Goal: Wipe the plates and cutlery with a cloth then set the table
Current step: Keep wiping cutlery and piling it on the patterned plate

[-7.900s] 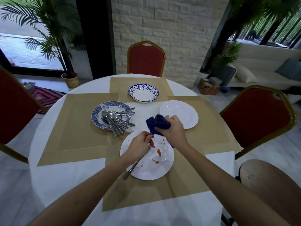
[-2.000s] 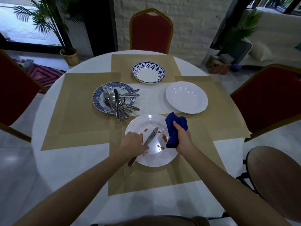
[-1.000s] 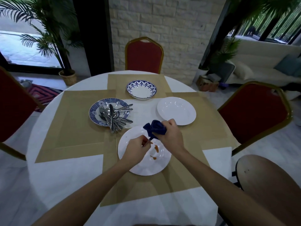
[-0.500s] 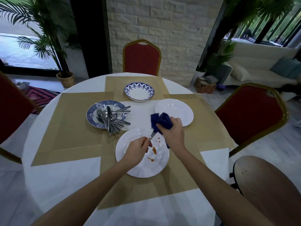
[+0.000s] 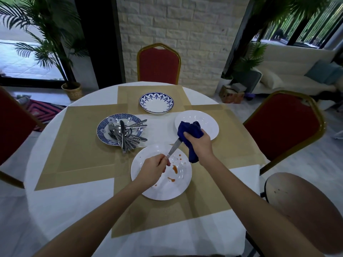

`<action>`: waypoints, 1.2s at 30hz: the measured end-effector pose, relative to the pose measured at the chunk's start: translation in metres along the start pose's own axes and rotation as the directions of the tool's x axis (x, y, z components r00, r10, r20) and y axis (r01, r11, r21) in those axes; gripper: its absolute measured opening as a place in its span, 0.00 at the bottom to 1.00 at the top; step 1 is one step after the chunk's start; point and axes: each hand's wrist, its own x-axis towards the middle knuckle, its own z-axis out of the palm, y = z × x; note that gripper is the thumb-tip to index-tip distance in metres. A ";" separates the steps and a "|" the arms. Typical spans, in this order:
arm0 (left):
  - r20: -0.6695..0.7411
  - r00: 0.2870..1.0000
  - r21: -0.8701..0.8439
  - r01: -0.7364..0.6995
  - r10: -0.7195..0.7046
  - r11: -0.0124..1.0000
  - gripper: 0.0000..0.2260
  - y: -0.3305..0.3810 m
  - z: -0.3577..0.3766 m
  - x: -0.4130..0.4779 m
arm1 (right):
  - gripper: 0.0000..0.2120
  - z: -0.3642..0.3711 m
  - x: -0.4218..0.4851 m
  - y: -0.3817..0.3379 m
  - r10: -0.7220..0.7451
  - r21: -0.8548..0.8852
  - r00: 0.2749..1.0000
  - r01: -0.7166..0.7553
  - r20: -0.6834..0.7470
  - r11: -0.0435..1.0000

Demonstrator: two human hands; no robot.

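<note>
A: What are the hands doing?

B: The left hand point(image 5: 155, 168) pinches the handle of a knife point(image 5: 173, 149), blade pointing away and up. The right hand point(image 5: 199, 143) is clenched round a blue cloth point(image 5: 188, 129), which wraps the far end of the blade.

A: What has just changed?

B: A second ago the cloth sat close to the left hand, hiding most of the blade. Half a second ago it had slid part way out. Now it is at the tip, and a bare stretch of metal shows between the two hands. Two seconds ago the cloth was off the knife altogether, at the plate's right edge.

A: So the knife is done?

B: One wiping stroke looks nearly finished. Whether the blade is clean is too small to tell.

A: What is around them?

B: Under the knife lies the stained plate point(image 5: 167, 190), with red smears not yet wiped. Far left, a heap of cutlery point(image 5: 128, 135) rests on a blue plate point(image 5: 104, 127). A white plate point(image 5: 209, 121) sits just behind the cloth, and a bowl point(image 5: 156, 106) beyond. All stand on the table point(image 5: 55, 210). Most wiping, and all the setting, seems still ahead.
</note>
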 end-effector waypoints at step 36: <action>0.240 0.936 -0.551 0.349 -0.257 0.758 0.08 0.015 -0.001 0.020 | 0.11 -0.018 0.000 0.004 -0.081 0.143 0.995 0.071 0.061 0.987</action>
